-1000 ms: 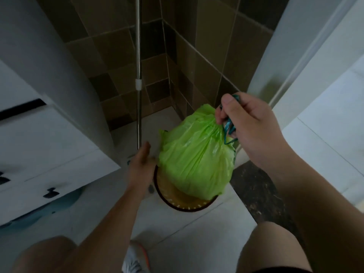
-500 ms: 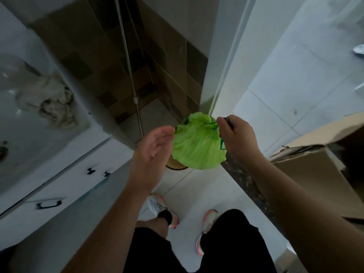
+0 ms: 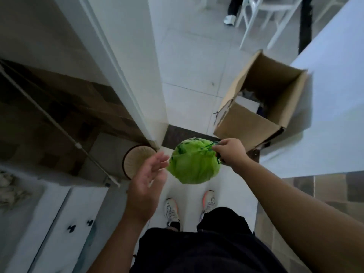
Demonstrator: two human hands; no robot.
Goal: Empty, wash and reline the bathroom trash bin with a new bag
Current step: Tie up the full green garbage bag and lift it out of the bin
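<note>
**Carrying the full green bag clear of the bin**

Head view: hanging from the right hand [image 3: 229, 153], pinched at the dark green drawstring [image 3: 208, 147], the green trash bag [image 3: 192, 163]. Gathered shut at the neck, bulging round below, off the floor and above the white shoes [image 3: 172, 211]. Thin, soft film, so likely light and slack, prone to swing and to tear if snagged; safest held at the cinched drawstring, with a palm under the belly if it sags. Just left of the bag, the left hand [image 3: 147, 175], fingers spread and relaxed, gripping nothing, fingertips almost at the plastic; contact cannot be told through the motion blur. Further left of the bag, on the floor against the door frame, the round bin [image 3: 136, 161], unlined, pale inside with a dark rim. Beyond the bag to the right, an open cardboard box [image 3: 254, 115], a likely drop spot.
</note>
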